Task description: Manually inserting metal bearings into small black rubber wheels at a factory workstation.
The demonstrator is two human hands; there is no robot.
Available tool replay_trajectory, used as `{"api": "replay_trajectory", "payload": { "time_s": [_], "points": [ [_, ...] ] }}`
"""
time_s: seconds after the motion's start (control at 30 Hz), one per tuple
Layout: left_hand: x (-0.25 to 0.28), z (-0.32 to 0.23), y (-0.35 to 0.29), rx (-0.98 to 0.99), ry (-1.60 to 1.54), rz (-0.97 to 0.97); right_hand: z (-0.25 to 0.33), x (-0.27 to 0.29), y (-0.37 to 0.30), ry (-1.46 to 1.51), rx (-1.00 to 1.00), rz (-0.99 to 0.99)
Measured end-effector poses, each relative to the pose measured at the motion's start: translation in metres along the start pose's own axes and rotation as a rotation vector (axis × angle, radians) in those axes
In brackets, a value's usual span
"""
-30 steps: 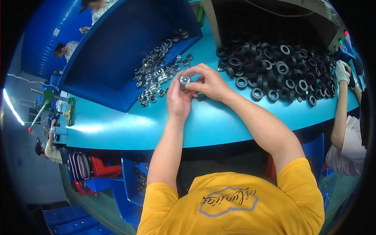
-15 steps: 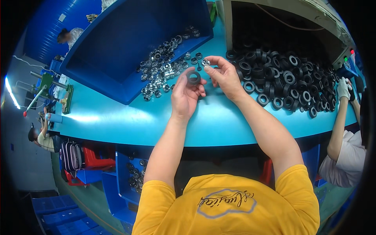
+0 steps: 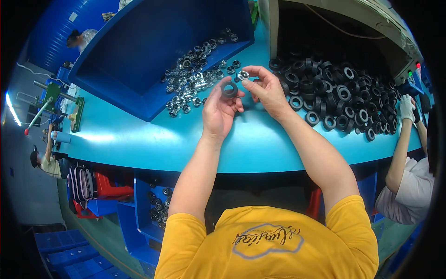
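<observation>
My left hand (image 3: 219, 112) is closed around a black rubber-looking ring (image 3: 229, 89), holding it with its hole facing up toward me. Just to the right, my right hand (image 3: 268, 94) pinches a small shiny metal hub (image 3: 243, 75) between thumb and fingertips. The two parts are held close together but apart, above the turquoise table (image 3: 186, 149). Behind my left hand lies a loose heap of shiny metal hubs (image 3: 197, 79), spilling from a tilted blue bin (image 3: 125, 69). Beyond my right hand is a large pile of black rings (image 3: 334, 93).
At the right edge a co-worker's gloved hand (image 3: 407, 108) is beside the ring pile. Green hand presses (image 3: 49, 100) stand at the far left. Below the table's front edge are a blue crate of wheel-like parts (image 3: 159, 207), a red stool (image 3: 111, 187) and a striped backpack (image 3: 82, 185).
Both hands stay nearly in place, still holding the ring and the metal hub. The view has shifted slightly.
</observation>
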State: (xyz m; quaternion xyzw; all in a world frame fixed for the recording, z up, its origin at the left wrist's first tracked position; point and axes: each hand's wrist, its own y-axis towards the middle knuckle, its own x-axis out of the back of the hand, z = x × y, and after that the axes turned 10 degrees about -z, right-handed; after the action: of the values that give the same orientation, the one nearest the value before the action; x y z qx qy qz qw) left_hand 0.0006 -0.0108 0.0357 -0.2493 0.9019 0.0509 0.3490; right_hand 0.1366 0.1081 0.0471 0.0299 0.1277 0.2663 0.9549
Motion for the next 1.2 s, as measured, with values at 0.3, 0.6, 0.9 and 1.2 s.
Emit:
{"api": "replay_trajectory", "payload": {
  "time_s": [0.3, 0.6, 0.9, 1.2],
  "points": [
    [0.003, 0.002, 0.002, -0.024, 0.030, -0.037, 0.000, -0.001, -0.001, -0.037, 0.036, 0.002],
    [0.003, 0.001, 0.001, -0.039, 0.058, -0.063, 0.004, 0.001, -0.001, 0.168, -0.134, 0.002],
    [0.003, 0.012, 0.012, -0.007, -0.011, 0.007, 0.010, 0.017, 0.005, 0.392, -0.345, 0.031],
    [0.035, 0.013, 0.022, -0.115, 0.326, -0.019, -0.017, -0.004, -0.001, -0.251, 0.430, 0.058]
  ]
}}
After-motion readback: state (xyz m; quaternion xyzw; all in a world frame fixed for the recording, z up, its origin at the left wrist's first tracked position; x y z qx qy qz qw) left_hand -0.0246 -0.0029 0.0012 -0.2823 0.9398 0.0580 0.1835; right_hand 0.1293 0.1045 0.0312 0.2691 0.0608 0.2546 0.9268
